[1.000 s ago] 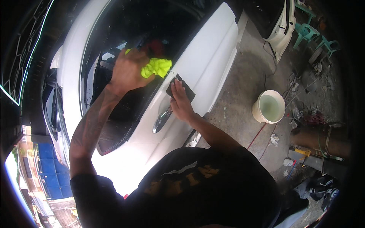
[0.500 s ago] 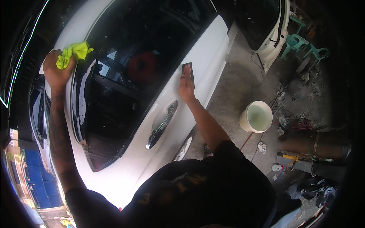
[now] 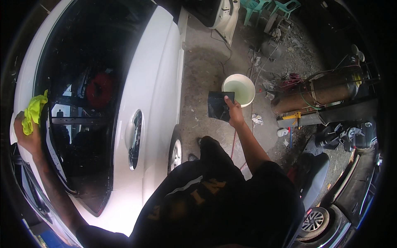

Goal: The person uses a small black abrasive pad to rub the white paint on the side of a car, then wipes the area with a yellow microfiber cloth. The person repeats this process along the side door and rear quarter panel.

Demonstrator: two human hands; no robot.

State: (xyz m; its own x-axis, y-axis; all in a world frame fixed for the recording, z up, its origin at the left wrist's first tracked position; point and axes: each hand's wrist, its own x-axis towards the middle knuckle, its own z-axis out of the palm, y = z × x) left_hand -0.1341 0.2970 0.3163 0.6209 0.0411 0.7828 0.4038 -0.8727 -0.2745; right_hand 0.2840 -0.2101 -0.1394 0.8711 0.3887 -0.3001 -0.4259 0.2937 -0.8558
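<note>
My left hand (image 3: 29, 131) is closed round a bright yellow-green cloth (image 3: 35, 112) and rests at the roof edge of a white car (image 3: 149, 78), beside its dark side window (image 3: 93, 49). Away from the bodywork, my right hand (image 3: 235, 114) pinches a dark, folded sheet of sandpaper (image 3: 218, 108), thumb on top and the other fingers hidden beneath. The sheet overlaps the near rim of a cream bucket (image 3: 226, 84) in the picture. Pale, cloudy water (image 3: 243, 91) stands in that bucket. A chrome door handle (image 3: 135, 142) sits on the car's side.
A hose (image 3: 233, 151) runs along the concrete floor near the bucket. Beyond lie a rusty cylinder (image 3: 314, 93), a yellow-handled tool (image 3: 292, 116) and crumpled paper (image 3: 257, 119). Green plastic chairs (image 3: 255, 7) and a detached car door (image 3: 227, 20) stand at the far side. Another dark vehicle (image 3: 351, 198) is at right.
My right hand has left the car's side panel and swung right toward the bucket with the sandpaper. The view has turned right. My left hand still holds the cloth at the roof edge.
</note>
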